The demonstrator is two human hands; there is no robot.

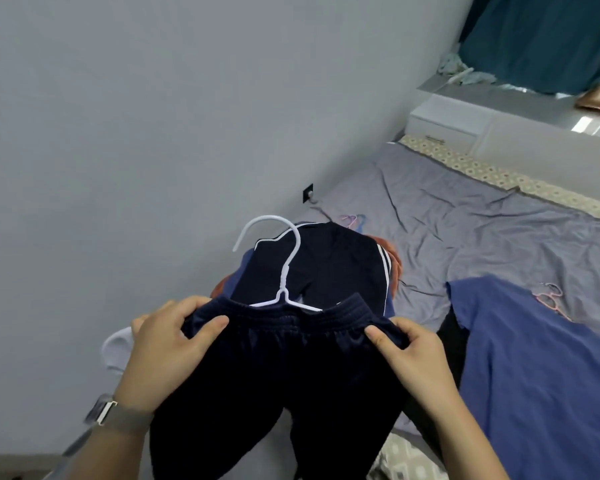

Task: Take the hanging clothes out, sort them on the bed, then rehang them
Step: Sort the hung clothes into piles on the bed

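a: what's your left hand (pixel 163 344) doing?

b: your left grip is clamped on the waistband of the navy trousers (pixel 291 386), thumb on top of the elastic, fingers curled behind the cloth at its left end. there's a watch (pixel 106 408) on that wrist.

a: and the right hand (pixel 409 351)?

b: same story: thumb pressed onto the waistband's right end, fingers folded under it. so both grips are closed on the fabric, one at each end, with the waistband stretched between them.

a: where's the hanger?

b: the white hanger (pixel 281 265) sits midway between your two hands, its shoulders tucked inside the waistband, its hook sticking up and away from you. the legs hang down towards you below your wrists.

a: and the rest of the clothes?

b: just beyond the trousers, on the bed (pixel 465 216), lies a dark garment with white stripes (pixel 340 261) on top of something orange (only its edges show). a blue shirt (pixel 534 358) is spread on the bed to your right, with a pink hanger (pixel 549 301) at its far edge.
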